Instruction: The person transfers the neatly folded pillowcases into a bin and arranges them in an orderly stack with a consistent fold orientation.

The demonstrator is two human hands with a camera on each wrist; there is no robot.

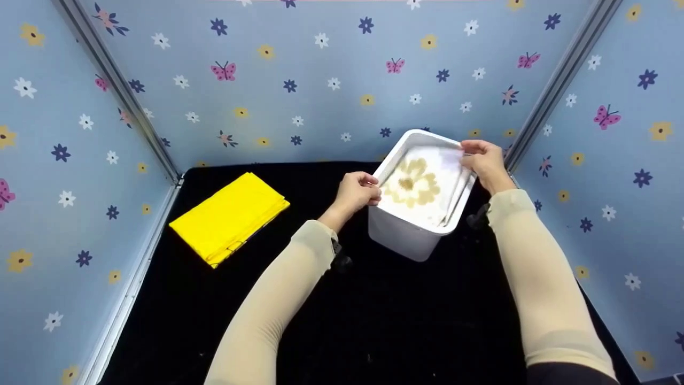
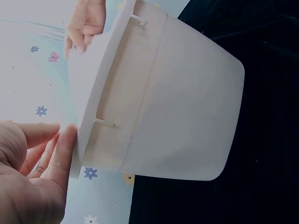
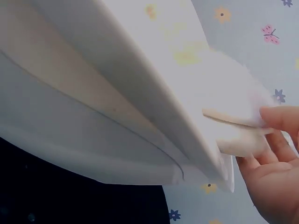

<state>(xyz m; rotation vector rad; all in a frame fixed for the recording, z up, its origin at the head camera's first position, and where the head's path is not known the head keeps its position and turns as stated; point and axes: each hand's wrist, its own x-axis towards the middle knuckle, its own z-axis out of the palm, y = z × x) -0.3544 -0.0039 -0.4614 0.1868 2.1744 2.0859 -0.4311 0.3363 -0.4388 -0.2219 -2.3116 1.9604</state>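
Note:
A deep white plastic bin (image 1: 403,238) stands tilted in the head view, right of the middle. Inside it, near the top, lies a folded white cloth (image 1: 430,206) with a tan flower print. My right hand (image 1: 483,163) pinches the cloth's edge at the far right corner; the right wrist view shows the folded layers (image 3: 240,140) between thumb and fingers. My left hand (image 1: 357,191) is at the bin's left rim, fingers bent. In the left wrist view its fingertips (image 2: 68,133) touch the rim; whether they pinch anything is hidden.
A folded yellow cloth (image 1: 230,216) lies to the left on the black table cover (image 1: 374,326). Pale blue walls (image 1: 320,80) with flowers and butterflies enclose the back and sides, joined by metal corner posts (image 1: 556,80). The bin stands close to the back wall.

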